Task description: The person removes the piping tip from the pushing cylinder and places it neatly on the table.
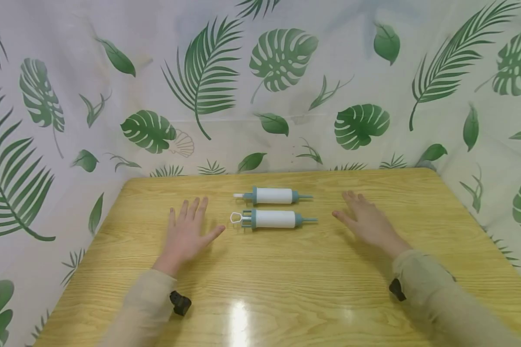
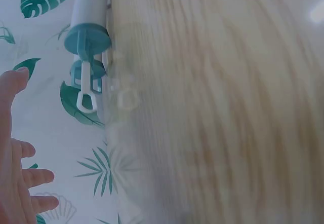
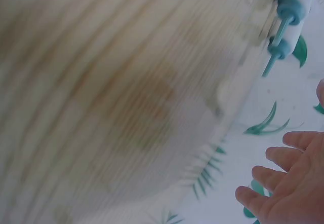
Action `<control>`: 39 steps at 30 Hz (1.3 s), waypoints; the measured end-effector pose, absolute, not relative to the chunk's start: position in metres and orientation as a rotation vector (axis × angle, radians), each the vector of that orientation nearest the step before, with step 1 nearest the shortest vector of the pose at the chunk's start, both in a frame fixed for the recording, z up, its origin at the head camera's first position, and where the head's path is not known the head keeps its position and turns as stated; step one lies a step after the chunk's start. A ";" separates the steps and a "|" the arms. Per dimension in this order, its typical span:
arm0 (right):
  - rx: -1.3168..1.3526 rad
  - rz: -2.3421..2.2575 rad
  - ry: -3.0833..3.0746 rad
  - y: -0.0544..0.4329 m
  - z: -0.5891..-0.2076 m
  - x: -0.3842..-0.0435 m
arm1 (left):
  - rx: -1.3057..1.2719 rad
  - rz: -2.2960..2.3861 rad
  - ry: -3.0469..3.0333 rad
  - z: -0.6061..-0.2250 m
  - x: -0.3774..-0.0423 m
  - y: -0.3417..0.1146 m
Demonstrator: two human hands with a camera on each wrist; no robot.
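A white-and-teal, syringe-shaped cylinder (image 1: 272,195) and a matching nearer cylinder (image 1: 274,219) lie parallel on a yellow wood-grain table (image 1: 278,279), long axes left to right, slim teal nozzles (image 1: 310,220) pointing right, between a person's left hand (image 1: 186,237) and right hand (image 1: 368,219), both empty, fingers extended. Opaque white barrels (image 1: 282,219) hide their insides.

Evenly bright, white glare on tabletop (image 1: 295,274), soft shadows, hazy, blurred wrist views

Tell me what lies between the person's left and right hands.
In the head view, a nearer syringe-like tool and a farther syringe-like tool lie on the wooden table between the left hand and right hand, touching neither.
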State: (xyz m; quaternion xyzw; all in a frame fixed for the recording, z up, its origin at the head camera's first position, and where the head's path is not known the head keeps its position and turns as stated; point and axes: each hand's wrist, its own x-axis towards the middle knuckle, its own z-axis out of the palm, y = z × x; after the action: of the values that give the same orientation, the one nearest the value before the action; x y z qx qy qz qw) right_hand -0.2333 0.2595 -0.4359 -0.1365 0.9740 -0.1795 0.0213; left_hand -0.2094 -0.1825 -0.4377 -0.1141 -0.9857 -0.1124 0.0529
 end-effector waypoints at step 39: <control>-0.636 -1.011 2.854 0.170 -0.448 -0.253 | -0.702 -0.384 -2.750 -0.454 -0.226 -0.076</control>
State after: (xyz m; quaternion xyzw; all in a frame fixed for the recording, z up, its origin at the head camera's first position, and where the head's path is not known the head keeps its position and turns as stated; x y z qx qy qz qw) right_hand -0.2526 0.1701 -0.4484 -0.2054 0.9223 -0.3266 0.0238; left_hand -0.2260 -0.0764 -0.4535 -0.2427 -0.9509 -0.1329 0.1386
